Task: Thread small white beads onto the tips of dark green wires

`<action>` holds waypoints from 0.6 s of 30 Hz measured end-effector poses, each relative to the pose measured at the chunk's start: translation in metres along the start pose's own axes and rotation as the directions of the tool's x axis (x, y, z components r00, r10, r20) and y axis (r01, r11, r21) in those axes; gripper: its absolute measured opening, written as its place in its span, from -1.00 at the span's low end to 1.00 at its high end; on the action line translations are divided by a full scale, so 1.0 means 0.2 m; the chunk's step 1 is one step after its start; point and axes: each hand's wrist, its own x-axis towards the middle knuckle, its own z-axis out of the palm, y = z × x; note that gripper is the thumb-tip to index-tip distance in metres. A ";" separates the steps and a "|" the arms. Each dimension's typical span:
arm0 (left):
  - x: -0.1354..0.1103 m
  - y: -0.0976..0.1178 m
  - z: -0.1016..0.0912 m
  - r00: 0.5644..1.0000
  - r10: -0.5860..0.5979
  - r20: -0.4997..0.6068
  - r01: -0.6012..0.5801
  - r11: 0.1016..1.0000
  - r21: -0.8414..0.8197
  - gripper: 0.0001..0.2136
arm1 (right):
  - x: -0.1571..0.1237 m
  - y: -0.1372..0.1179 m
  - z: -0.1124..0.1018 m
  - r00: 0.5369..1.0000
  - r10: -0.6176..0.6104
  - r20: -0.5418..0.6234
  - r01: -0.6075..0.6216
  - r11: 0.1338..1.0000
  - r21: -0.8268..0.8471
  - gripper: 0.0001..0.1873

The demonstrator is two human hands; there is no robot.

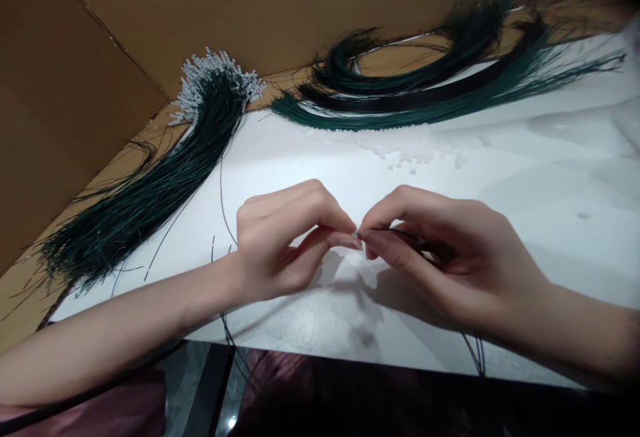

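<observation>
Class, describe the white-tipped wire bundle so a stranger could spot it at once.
Find the left edge of the white sheet, beside the cardboard wall. A straight bundle of green wires lies there; unlike the curved bundle behind, its far ends carry white beads.

Table (550, 177) covered in a white sheet, with brown cardboard (20, 317) showing along the left edge. At left, a straight bundle of dark green wires (150, 197) with white tips; at the back, curved green wire bundles (425, 90), and small white beads (400, 150) scattered just in front. A few thin loose wires (221, 190) lying beside the straight bundle.
</observation>
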 end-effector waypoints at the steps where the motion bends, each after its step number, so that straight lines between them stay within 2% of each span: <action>1: 0.00 0.00 0.00 1.000 -0.002 0.004 0.002 1.000 0.001 -0.94 | 0.00 0.00 0.00 1.000 0.000 0.005 0.000 1.000 -0.002 -0.88; 11: -0.01 0.01 0.02 1.000 -0.018 -0.021 0.018 1.000 0.004 -0.93 | -0.01 -0.01 0.01 0.998 -0.060 -0.004 0.060 0.997 -0.054 -0.88; 15: -0.02 0.01 0.03 0.998 -0.016 -0.054 0.018 0.999 0.041 -0.92 | -0.01 0.00 0.01 0.998 -0.056 -0.031 0.053 0.995 -0.085 -0.87; 18: -0.01 0.02 0.03 0.998 -0.045 -0.039 0.047 0.998 0.048 -0.93 | -0.01 -0.01 0.01 0.998 -0.048 -0.049 0.043 0.994 -0.096 -0.87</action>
